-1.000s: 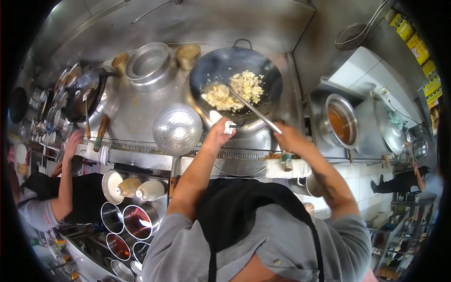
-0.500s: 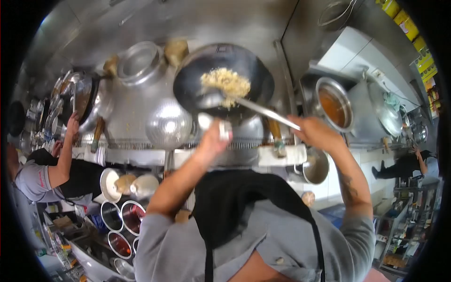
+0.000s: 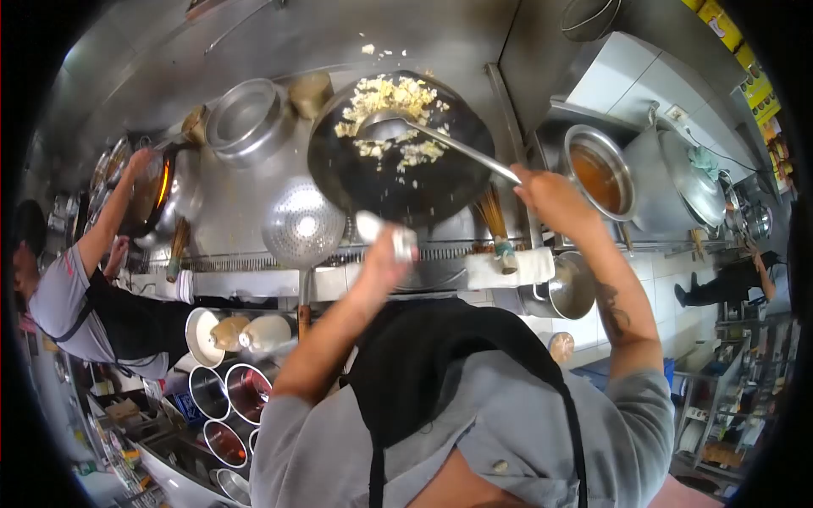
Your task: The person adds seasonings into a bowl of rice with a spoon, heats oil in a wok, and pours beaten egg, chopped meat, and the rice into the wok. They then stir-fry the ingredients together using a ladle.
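A black wok [image 3: 389,190] stands in front of me on the stove. Pale yellow and white bits of food [image 3: 394,97], perhaps egg or rice, are spread over its far side, and a few are in the air beyond the rim. My left hand [image 3: 388,258] is closed round a white cloth [image 3: 373,227] at the wok's near edge; any handle under it is hidden. In my right hand [image 3: 559,201] is the long handle of a metal ladle [image 3: 449,142]. Its bowl lies over the food, level with the middle of the wok.
A perforated strainer [image 3: 305,222] lies left of the wok, with stacked metal bowls [image 3: 244,117] behind. On the right are a pot of orange-brown liquid [image 3: 597,179], a bamboo brush [image 3: 495,224] and a folded cloth [image 3: 533,267]. Another person [image 3: 102,279] works at the left near a flame.
The food has gone from a heap in the middle to a scatter at the far side, some airborne. My right hand and the ladle have moved up and slightly left. The wok has tilted.
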The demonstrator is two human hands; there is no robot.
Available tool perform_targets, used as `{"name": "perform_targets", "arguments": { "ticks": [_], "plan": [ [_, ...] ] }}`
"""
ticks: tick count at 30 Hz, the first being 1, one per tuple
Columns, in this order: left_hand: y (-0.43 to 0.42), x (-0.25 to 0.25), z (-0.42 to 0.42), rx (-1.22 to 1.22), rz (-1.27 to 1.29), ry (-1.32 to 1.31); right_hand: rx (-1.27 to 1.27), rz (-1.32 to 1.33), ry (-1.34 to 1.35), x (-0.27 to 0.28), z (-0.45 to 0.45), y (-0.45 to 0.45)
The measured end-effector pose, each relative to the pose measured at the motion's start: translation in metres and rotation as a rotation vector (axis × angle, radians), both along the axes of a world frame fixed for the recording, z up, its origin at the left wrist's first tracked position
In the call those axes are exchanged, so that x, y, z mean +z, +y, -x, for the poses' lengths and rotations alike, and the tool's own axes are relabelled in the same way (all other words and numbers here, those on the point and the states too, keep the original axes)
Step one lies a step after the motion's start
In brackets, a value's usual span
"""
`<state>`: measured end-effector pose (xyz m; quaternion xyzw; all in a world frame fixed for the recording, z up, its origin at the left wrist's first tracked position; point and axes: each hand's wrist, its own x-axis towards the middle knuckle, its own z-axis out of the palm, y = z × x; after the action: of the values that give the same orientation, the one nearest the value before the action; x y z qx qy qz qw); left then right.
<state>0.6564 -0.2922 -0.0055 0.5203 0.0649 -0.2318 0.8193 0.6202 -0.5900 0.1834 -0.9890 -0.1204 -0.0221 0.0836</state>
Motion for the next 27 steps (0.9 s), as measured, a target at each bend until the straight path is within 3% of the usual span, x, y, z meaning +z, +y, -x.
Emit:
{"name": "perform_targets", "arguments": {
  "ticks": [2, 4, 5, 7, 9, 10, 12, 13, 14, 17, 21, 23, 27],
  "plan": [
    [0.004, 0.023, -0.017, -0.057, -0.100, -0.138, 0.027, 0.013, 0.148, 0.017, 0.013, 0.004],
    [-0.009, 0.044, -0.038, 0.100, 0.284, 0.591, 0.024, 0.042, 0.298, 0.044, 0.021, 0.001],
    [-0.012, 0.086, -0.019, 0.110, 0.217, 0.516, 0.075, 0.010, 0.291, 0.040, 0.017, -0.011],
    [-0.012, 0.094, -0.021, 0.148, 0.208, 0.534, 0.177, -0.059, 0.307, 0.023, 0.015, -0.033],
    [-0.011, 0.077, -0.051, 0.113, 0.353, 0.551, 0.041, -0.072, 0.334, 0.017, 0.000, -0.012],
    [-0.013, 0.052, -0.055, 0.070, 0.354, 0.430, -0.032, 0.024, 0.267, -0.007, -0.009, -0.001],
    [-0.013, -0.051, -0.037, 0.063, 0.376, 0.410, -0.132, 0.095, 0.136, -0.041, -0.021, 0.008],
    [-0.007, -0.072, -0.016, -0.006, 0.383, 0.420, -0.164, 0.061, 0.083, -0.051, -0.016, 0.013],
    [0.000, -0.052, 0.009, 0.009, 0.234, 0.466, -0.191, 0.032, 0.028, -0.053, -0.014, 0.016],
    [0.004, -0.019, 0.010, 0.082, 0.211, 0.410, -0.229, -0.169, -0.100, -0.026, 0.006, 0.018],
    [0.005, -0.023, -0.099, 0.100, 0.241, 0.463, -0.356, -0.791, 0.039, 0.025, 0.011, 0.052],
    [0.000, -0.030, -0.108, 0.052, 0.197, 0.426, -0.335, -1.264, 0.216, 0.036, 0.001, 0.068],
    [-0.014, -0.034, -0.113, 0.109, 0.160, 0.436, -0.177, -1.938, 0.480, -0.014, -0.031, 0.087]
  ]
}}
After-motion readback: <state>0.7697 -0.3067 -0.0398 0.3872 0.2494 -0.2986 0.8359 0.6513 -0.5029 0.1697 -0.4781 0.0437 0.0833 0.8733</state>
